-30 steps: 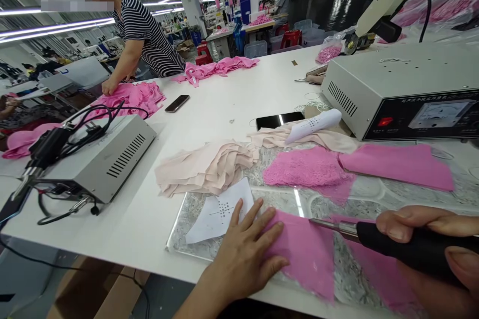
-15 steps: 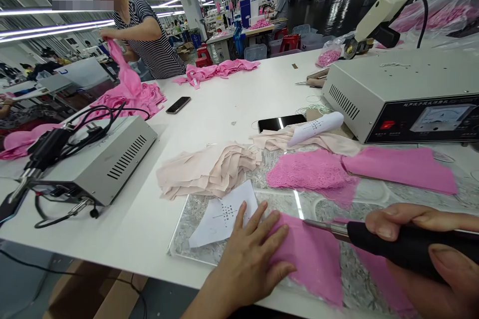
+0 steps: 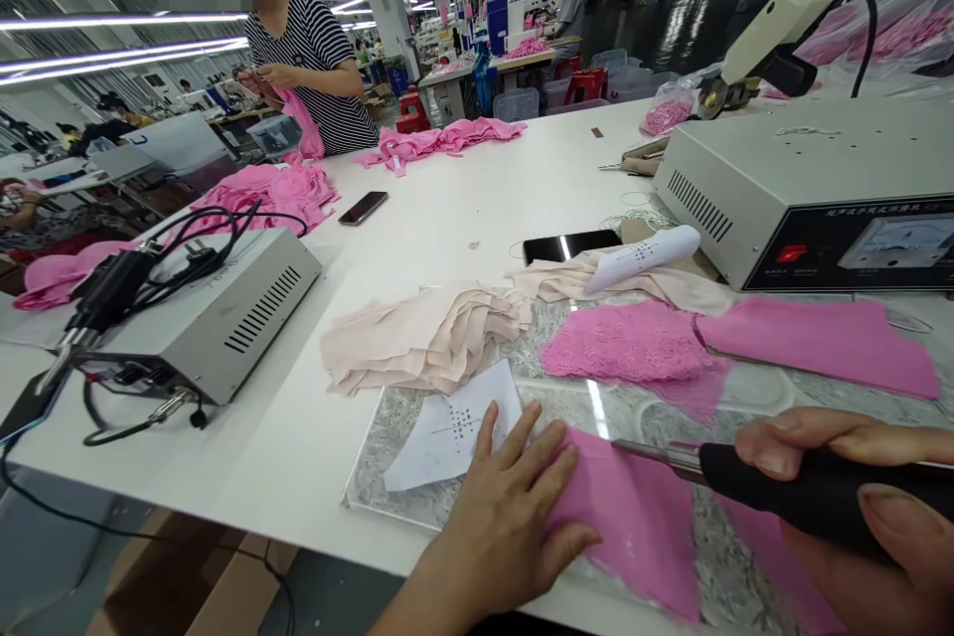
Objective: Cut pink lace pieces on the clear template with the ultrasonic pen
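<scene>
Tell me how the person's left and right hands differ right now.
The left hand lies flat, fingers spread, on a pink fabric piece on the glass plate; the right hand is curled around a black-handled tool. The left hand holds nothing; the right hand holds the tool's metal tip at that fabric. Both are bare and over the same plate.
</scene>
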`<state>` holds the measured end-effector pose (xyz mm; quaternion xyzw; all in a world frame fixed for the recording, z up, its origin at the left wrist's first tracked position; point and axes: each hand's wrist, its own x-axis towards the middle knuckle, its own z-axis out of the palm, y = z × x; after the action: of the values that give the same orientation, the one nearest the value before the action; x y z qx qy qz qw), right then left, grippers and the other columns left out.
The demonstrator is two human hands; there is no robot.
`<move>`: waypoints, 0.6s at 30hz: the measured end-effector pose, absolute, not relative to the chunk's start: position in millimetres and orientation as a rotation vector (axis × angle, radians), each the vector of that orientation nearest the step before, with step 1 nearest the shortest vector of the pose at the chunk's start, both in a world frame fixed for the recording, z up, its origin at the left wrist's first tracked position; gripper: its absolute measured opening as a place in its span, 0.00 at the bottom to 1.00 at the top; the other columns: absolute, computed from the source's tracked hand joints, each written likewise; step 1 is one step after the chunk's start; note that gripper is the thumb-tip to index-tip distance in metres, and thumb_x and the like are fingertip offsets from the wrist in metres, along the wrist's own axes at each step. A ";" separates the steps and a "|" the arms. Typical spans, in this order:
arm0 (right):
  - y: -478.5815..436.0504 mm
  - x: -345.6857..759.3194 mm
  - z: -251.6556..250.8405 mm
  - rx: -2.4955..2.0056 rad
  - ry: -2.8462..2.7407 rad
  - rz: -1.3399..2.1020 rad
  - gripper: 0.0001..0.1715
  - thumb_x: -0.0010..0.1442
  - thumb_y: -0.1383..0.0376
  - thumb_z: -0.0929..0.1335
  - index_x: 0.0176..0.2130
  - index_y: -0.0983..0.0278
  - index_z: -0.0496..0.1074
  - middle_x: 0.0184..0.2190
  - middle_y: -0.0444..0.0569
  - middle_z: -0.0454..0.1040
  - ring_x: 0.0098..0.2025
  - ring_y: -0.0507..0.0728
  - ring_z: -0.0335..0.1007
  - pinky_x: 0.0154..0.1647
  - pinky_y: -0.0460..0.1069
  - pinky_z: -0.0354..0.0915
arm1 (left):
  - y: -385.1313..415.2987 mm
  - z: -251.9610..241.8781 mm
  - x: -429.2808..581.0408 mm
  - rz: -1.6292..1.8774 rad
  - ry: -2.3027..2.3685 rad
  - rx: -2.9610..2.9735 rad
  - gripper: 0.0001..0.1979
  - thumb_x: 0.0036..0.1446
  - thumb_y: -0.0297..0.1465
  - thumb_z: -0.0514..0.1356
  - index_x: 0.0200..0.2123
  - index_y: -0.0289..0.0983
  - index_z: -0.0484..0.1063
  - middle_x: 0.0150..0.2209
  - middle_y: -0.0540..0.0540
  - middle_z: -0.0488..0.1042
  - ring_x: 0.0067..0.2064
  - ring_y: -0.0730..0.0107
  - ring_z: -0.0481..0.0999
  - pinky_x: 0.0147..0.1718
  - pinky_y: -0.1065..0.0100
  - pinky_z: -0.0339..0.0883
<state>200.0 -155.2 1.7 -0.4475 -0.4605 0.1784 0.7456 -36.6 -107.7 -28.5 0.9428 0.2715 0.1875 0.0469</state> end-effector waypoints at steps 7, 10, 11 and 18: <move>-152.8 187.8 0.4 -0.966 -0.933 0.450 0.06 0.50 0.64 0.71 0.33 0.59 0.71 0.31 0.48 0.72 0.25 0.57 0.66 0.28 0.56 0.72 | -108.8 -29.3 -36.8 0.580 0.840 2.868 0.27 0.62 0.45 0.56 0.58 0.36 0.65 0.59 0.41 0.68 0.67 0.50 0.56 0.64 0.39 0.44; -150.0 183.5 0.9 -0.957 -0.960 0.470 0.07 0.50 0.66 0.70 0.33 0.59 0.71 0.30 0.47 0.73 0.25 0.57 0.66 0.27 0.56 0.72 | -108.9 -29.4 -36.6 0.586 0.847 2.873 0.27 0.63 0.46 0.56 0.58 0.35 0.65 0.60 0.41 0.68 0.66 0.49 0.57 0.65 0.40 0.44; -149.3 182.7 0.3 -0.957 -0.959 0.470 0.07 0.50 0.66 0.70 0.33 0.58 0.71 0.31 0.47 0.73 0.25 0.57 0.66 0.28 0.56 0.72 | -108.9 -29.5 -36.6 0.589 0.849 2.875 0.27 0.63 0.46 0.55 0.58 0.35 0.65 0.60 0.42 0.68 0.66 0.49 0.57 0.65 0.40 0.43; -148.0 181.3 -0.3 -0.940 -0.944 0.495 0.06 0.51 0.65 0.70 0.33 0.59 0.71 0.31 0.47 0.72 0.26 0.56 0.65 0.29 0.55 0.72 | -109.0 -30.5 -36.9 0.582 0.857 2.876 0.28 0.62 0.47 0.56 0.59 0.36 0.64 0.60 0.43 0.67 0.67 0.52 0.54 0.65 0.40 0.44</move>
<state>181.3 -148.0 -0.3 -0.4314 -0.4335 0.2270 0.7579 -36.9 -109.0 -30.5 0.9401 0.2799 0.1901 0.0422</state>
